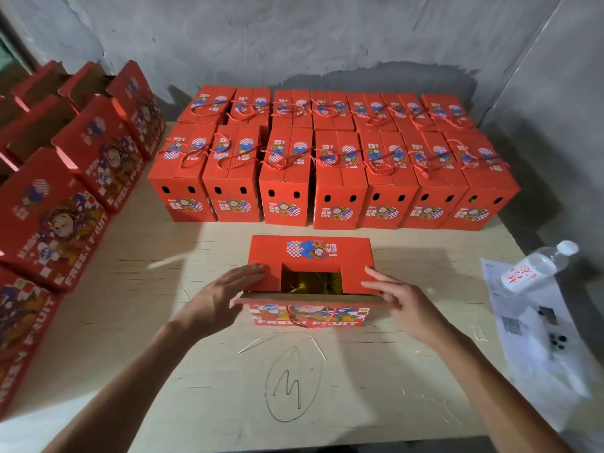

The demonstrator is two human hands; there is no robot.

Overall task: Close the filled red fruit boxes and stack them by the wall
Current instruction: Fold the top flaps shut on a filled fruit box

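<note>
A red fruit box (310, 253) stands on the wooden table in front of me. Its far top flap lies folded down, and yellow fruit shows through the notch in the flap. The near flap's cardboard edge (310, 299) juts toward me, with a red rope handle hanging below it. My left hand (222, 295) rests flat on the flap's left tab, fingers spread. My right hand (395, 299) touches the right tab and the near flap's edge. Two rows of closed red boxes (330, 178) with rope handles stand by the grey wall.
A row of open red boxes (62, 223) leans along the table's left side. A clear water bottle (539, 266) lies on plastic-wrapped papers (536, 328) at the right edge. A pencil scribble (291, 384) marks the table (376, 371) near me.
</note>
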